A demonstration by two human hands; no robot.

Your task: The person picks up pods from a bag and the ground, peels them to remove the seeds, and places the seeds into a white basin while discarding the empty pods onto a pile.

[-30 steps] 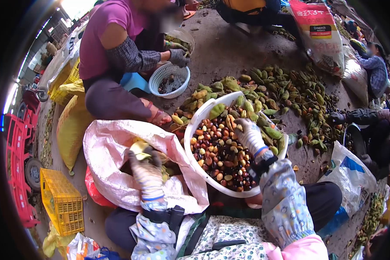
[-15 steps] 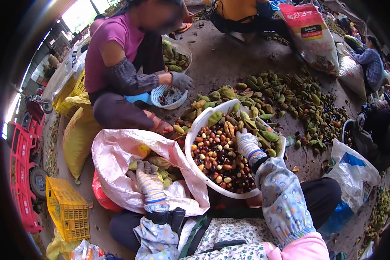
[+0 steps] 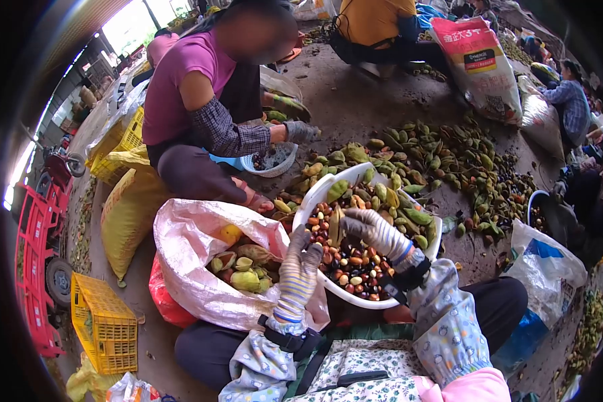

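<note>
My right hand [image 3: 372,231], in a striped glove with dark fingertips, pinches a brownish seed pod [image 3: 336,226] above the white basin [image 3: 304,209]. Glossy brown, dark and cream seeds [image 3: 358,268] lie in the basin, with green pods [image 3: 409,216] heaped on its far right side. My left hand [image 3: 300,264], gloved the same way, is raised at the basin's left rim with its fingers apart and nothing visible in them. Left of it stands a pinkish-white woven sack [image 3: 187,268], its mouth wide, with greenish pods or husks [image 3: 246,271] inside.
A person in a purple shirt [image 3: 193,63] sits across on the left beside a small pale-blue basket [image 3: 278,164]. Pods [image 3: 449,151] spread over the floor beyond the basin. A yellow crate [image 3: 104,325], a yellow sack [image 3: 130,218] and a white-and-blue bag [image 3: 543,261] stand around me.
My left hand has come out of the sack and moved right to the basin's rim. My right hand has lifted from the basin's contents and now holds a pod.
</note>
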